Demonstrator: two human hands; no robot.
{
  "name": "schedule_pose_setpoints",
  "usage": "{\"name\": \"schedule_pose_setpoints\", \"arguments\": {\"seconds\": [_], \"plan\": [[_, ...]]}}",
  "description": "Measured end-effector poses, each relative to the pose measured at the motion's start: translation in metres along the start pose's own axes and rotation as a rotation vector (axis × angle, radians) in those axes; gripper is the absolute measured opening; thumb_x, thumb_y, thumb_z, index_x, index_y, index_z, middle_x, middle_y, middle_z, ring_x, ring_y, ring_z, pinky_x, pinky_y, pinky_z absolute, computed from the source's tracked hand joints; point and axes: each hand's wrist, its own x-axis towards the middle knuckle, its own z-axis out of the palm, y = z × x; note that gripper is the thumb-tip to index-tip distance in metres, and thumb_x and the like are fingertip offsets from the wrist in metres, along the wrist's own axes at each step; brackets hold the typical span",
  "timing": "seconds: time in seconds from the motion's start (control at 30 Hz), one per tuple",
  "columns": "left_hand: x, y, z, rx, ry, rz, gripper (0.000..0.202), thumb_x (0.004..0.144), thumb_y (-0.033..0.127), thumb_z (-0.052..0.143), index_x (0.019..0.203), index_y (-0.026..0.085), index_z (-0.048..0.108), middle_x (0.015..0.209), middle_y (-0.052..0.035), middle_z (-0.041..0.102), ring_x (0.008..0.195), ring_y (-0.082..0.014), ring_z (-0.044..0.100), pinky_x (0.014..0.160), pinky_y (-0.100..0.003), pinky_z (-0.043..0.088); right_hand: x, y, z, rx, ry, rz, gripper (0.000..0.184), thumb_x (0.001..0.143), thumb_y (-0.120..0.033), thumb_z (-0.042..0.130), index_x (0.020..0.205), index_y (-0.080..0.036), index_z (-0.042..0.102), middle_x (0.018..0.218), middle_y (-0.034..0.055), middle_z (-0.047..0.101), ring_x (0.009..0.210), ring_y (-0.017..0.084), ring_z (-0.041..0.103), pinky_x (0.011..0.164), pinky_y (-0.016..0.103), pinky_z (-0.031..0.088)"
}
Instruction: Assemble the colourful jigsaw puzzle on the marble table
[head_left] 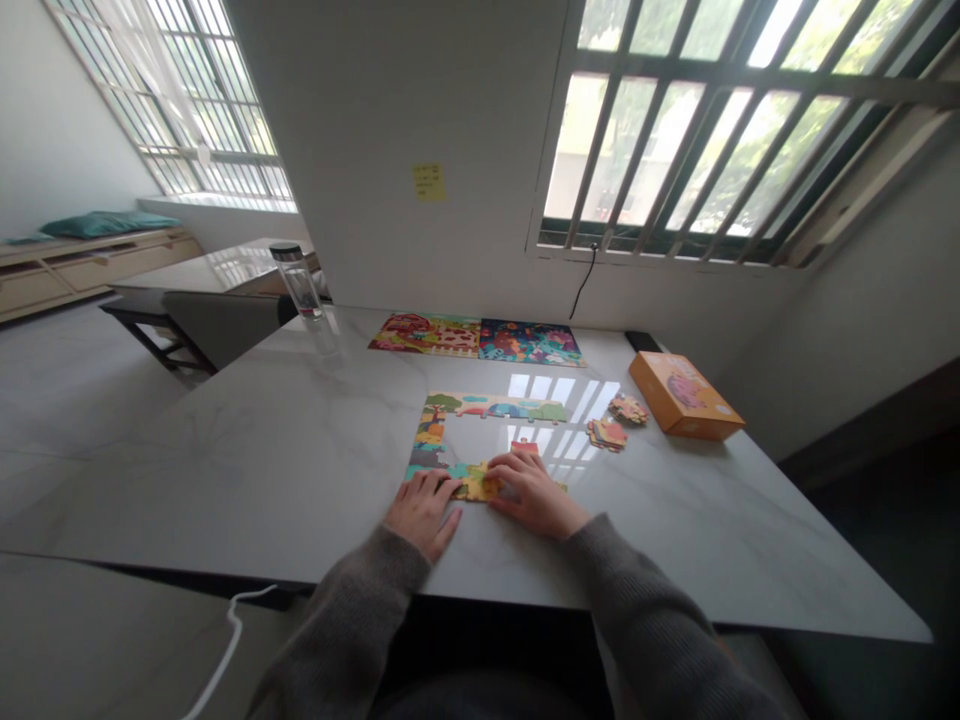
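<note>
Our left hand (pixel 424 512) and right hand (pixel 537 493) press the puzzle (pixel 432 438), fingers open; light, thin card, we judge. Pinch piece edges — not faces.

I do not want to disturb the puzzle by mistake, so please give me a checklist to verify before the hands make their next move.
1. Hands at the puzzle's near edge: ok. The left hand lies flat and the right hand rests on the yellow pieces.
2. Piece under the right fingers fully seated: cannot tell, because the fingers cover it.
3. Frame of the unfinished puzzle closed: not ok. The right side is missing.
4. Loose pieces in view: ok. The nearer pile and the farther pile lie to the right of the frame.
5. Water bottle away from the puzzle: ok. It stands at the far left corner.
</note>
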Motion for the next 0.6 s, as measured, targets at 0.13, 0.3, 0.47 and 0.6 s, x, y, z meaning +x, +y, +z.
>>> {"name": "schedule_pose_setpoints", "arguments": {"seconds": [0.13, 0.3, 0.47, 0.6], "plan": [[0.001, 0.0, -0.001, -0.016, -0.003, -0.006, 0.035, 0.091, 0.027, 0.056, 0.125, 0.021, 0.061, 0.123, -0.0092, 0.061, 0.114, -0.0282, 0.051, 0.093, -0.043, 0.044, 0.001, -0.002, 0.003, -0.022, 0.001, 0.024, 0.047, 0.088, -0.029, 0.073, 0.132, -0.027, 0.059, 0.126, 0.0096, 0.061, 0.118, 0.027, 0.052, 0.106, 0.047, 0.041], [0.002, 0.0, -0.002, -0.037, -0.003, -0.021, 0.031, 0.091, 0.025, 0.056, 0.122, 0.023, 0.062, 0.121, -0.0082, 0.062, 0.112, -0.0278, 0.051, 0.091, -0.042, 0.045, 0.002, -0.006, -0.001, -0.095, 0.072, 0.014, 0.057, 0.082, -0.024, 0.075, 0.135, -0.027, 0.057, 0.124, 0.012, 0.059, 0.119, 0.03, 0.049, 0.108, 0.053, 0.038], [0.001, -0.004, 0.0, -0.05, -0.006, -0.012, 0.031, 0.093, 0.028, 0.055, 0.123, 0.025, 0.062, 0.121, -0.0076, 0.061, 0.112, -0.0279, 0.052, 0.091, -0.042, 0.045, -0.02, -0.021, -0.011, -0.078, 0.015, 0.01, 0.05, 0.079, -0.026, 0.077, 0.127, -0.026, 0.063, 0.119, 0.009, 0.063, 0.113, 0.028, 0.052, 0.107, 0.049, 0.038], [0.0, -0.005, 0.001, -0.057, -0.008, -0.014, 0.031, 0.093, 0.029, 0.056, 0.123, 0.025, 0.063, 0.122, -0.0073, 0.06, 0.112, -0.0274, 0.052, 0.091, -0.041, 0.045, -0.049, -0.033, -0.016, -0.032, 0.005, 0.042, 0.036, 0.083, -0.029, 0.074, 0.118, -0.029, 0.066, 0.123, 0.0066, 0.064, 0.118, 0.027, 0.052, 0.11, 0.048, 0.035]]}}
